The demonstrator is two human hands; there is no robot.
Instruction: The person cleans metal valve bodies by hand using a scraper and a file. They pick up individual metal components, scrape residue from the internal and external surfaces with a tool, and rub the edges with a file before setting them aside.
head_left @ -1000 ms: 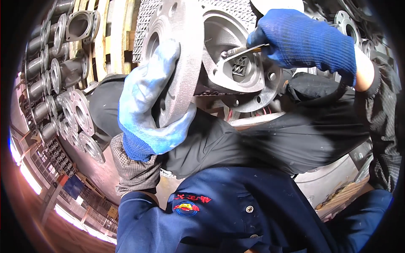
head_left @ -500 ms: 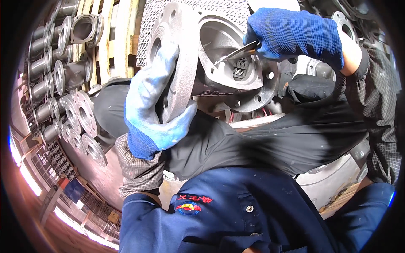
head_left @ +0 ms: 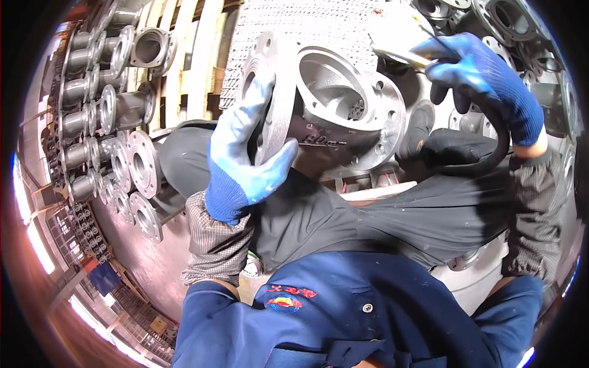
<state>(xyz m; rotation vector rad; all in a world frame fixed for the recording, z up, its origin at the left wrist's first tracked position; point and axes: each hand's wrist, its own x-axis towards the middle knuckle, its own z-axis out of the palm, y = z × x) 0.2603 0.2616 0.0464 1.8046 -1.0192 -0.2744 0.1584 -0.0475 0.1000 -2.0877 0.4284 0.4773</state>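
A grey cast-iron flanged valve body (head_left: pixel 334 126) stands tilted between my knees, its oval top opening facing up. My left hand (head_left: pixel 248 147), in a blue and white coated glove, grips its left round flange, fingers on the outer face and thumb at the near edge. Up to the right and apart from the casting, my right hand (head_left: pixel 475 76) in a blue glove is closed around a slim tool (head_left: pixel 417 59) with a brass-coloured part. A thick black hose (head_left: pixel 498 132) runs down from that hand. The tool's exact kind is unclear, and its tip is blurred.
Several grey flanged castings (head_left: pixel 80 119) stand in rows at the left, beside wooden pallet slats (head_left: pixel 199 58). A patterned metal mesh sheet (head_left: pixel 300 21) lies behind the casting. A white rounded object (head_left: pixel 396 30) sits near my right hand. More castings (head_left: pixel 506 21) crowd the far right.
My right hand has drawn the tool out of the casting's opening and moved right. My left hand keeps its grip on the flange. The view has shifted slightly.
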